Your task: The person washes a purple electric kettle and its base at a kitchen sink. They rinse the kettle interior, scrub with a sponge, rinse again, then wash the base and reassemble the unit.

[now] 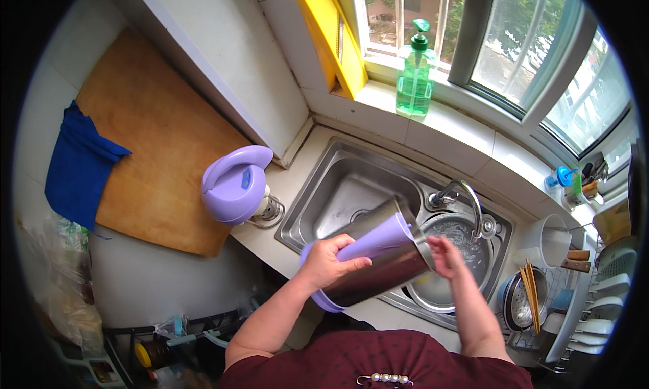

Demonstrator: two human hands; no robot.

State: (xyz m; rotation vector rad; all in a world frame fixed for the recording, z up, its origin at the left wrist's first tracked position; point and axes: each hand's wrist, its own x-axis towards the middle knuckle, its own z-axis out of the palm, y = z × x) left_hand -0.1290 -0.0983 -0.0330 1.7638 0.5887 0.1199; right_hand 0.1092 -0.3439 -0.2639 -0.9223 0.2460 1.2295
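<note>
My left hand (334,261) grips the purple handle of a stainless steel soymilk-maker jug (375,272). The jug lies tilted in the air over the front of the sink, its mouth towards the right and its purple base by my left forearm. Blurred by motion, my right hand (447,257) is at the jug's rim with fingers loosely bent; whether they touch the rim is unclear. Below it, a metal basin (474,287) of water sits in the right sink bowl. The purple motor head (236,186) of the soymilk maker lies on the counter at left.
A double steel sink (350,186) has a chrome faucet (469,196) arching over the basin. Left are a wooden board (162,135) and a blue cloth (83,166). A green pump bottle (416,80) stands on the sill. Chopsticks (530,298) and a dish rack (568,298) are at right.
</note>
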